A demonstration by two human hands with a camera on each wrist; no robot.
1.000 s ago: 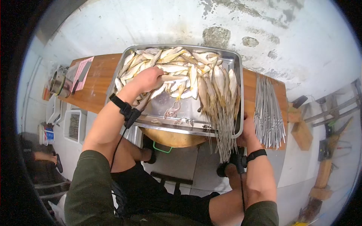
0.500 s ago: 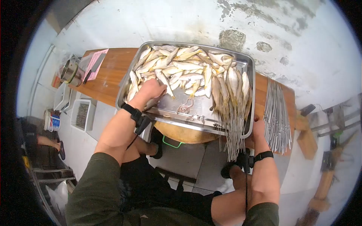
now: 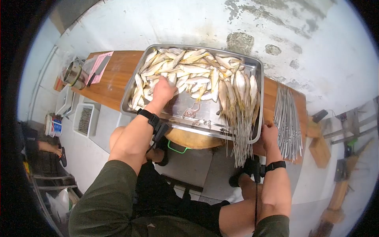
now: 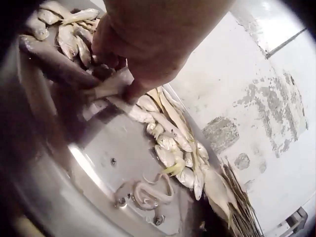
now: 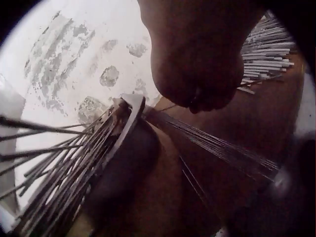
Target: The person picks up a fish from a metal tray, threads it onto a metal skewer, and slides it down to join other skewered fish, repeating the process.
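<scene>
Stained, flaking wall (image 3: 189, 23) rises behind a brown wooden worktop (image 3: 112, 89). Upon that sits a rectangular steel tray (image 3: 211, 108). Loose metal skewers (image 3: 287, 122) lie at the worktop's right end. Yellow-finned fish (image 3: 197, 69) heap along the tray's far and left edges; skewered fish (image 3: 241, 85) line its right edge. The left hand (image 3: 163, 93) pinches one fish (image 4: 114, 85) in the tray's left half; the right hand's (image 3: 270, 135) curled fingers hold a single skewer (image 5: 169, 107) outside its near-right corner.
</scene>
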